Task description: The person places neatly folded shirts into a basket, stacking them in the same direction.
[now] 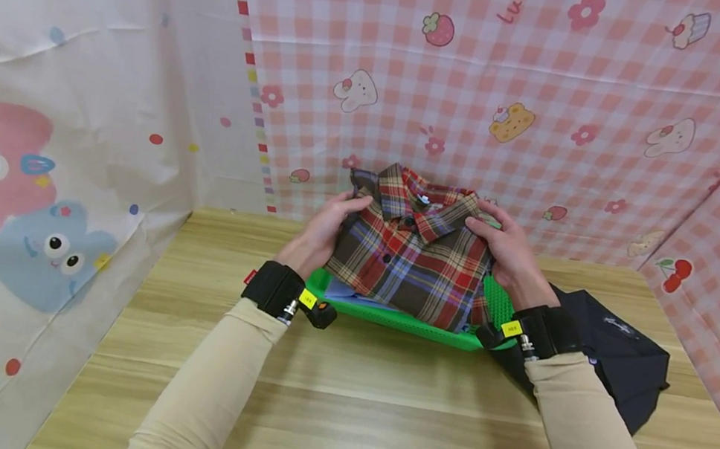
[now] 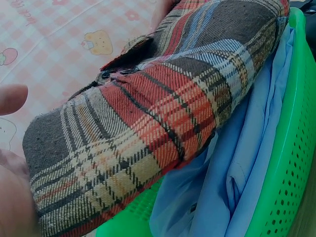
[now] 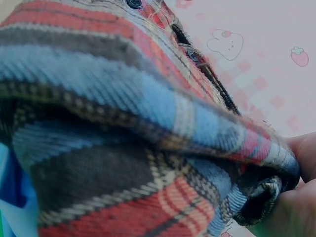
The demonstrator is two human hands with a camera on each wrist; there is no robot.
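hands are reaching forward together, forearms almost parallel. left hand is gripping the left edge of the folded plaid shirt, right hand is pinching its right edge. shirt is sitting over the green basket, on a light blue garment. writing on the pink checked cloth is cut off, not readable.

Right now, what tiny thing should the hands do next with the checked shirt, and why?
Probably lower the folded shirt flat into the green basket: both the left hand and right hand hold it tilted above the blue cloth already inside.
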